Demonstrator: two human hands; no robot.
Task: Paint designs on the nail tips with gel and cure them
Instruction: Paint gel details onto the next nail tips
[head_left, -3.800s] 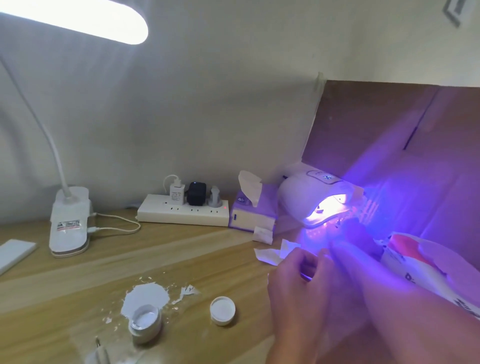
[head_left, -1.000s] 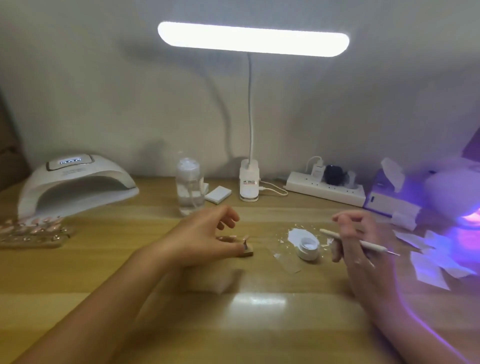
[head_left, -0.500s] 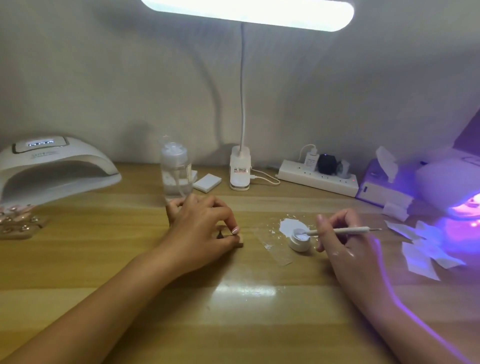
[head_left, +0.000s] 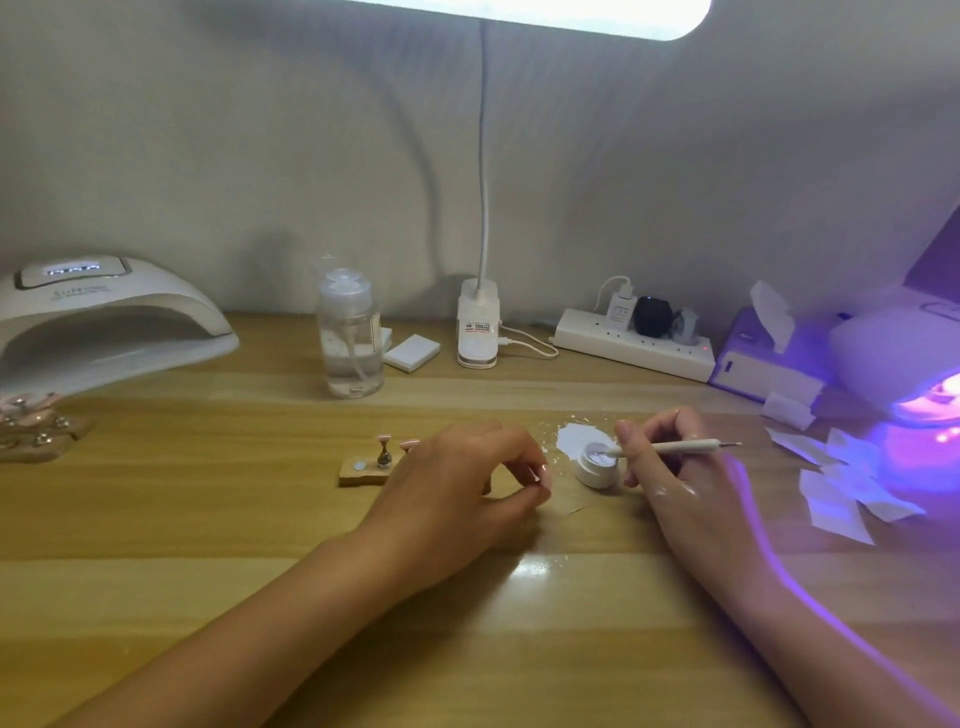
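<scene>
Dipping into the gel jar (head_left: 595, 466), the brush (head_left: 675, 447) lies level, pinched by the right hand (head_left: 670, 488); nail tips (head_left: 383, 440) on their holder (head_left: 357, 474) sit toward the surface's (head_left: 197, 525) left edge, partly under the curled left hand (head_left: 457, 483), grip unclear.

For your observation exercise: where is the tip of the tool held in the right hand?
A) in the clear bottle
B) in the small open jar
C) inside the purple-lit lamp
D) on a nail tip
B: the tool in the right hand reaches into the small jar.
</scene>
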